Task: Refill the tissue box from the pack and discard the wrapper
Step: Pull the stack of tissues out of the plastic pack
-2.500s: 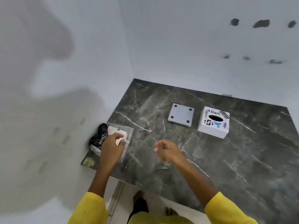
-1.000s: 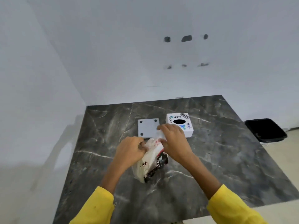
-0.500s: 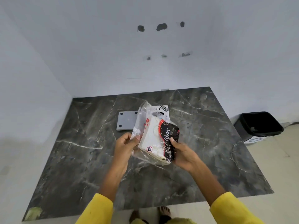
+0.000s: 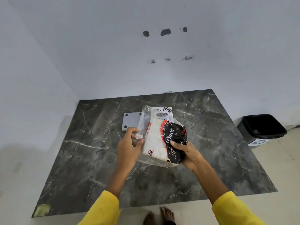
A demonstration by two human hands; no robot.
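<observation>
I hold the tissue pack [image 4: 159, 140] in the air above the dark marble table [image 4: 90, 153]. Its clear wrapper has a black and red "Dove" print, with white tissues inside. My right hand [image 4: 186, 153] grips the pack's lower right end. My left hand [image 4: 129, 146] pinches the loose clear wrapper at the pack's left edge. Behind the pack, the white tissue box [image 4: 164, 109] stands on the table, mostly hidden. Its grey base plate [image 4: 130, 119] lies flat just to the left of it.
A black waste bin [image 4: 261, 125] stands on the floor to the right of the table. White walls close the corner behind and to the left. My bare feet [image 4: 159, 215] show below the table's near edge.
The pack was lifted from the table's left edge, brought to the middle and raised in both hands. In the last half second the grip has barely changed.
</observation>
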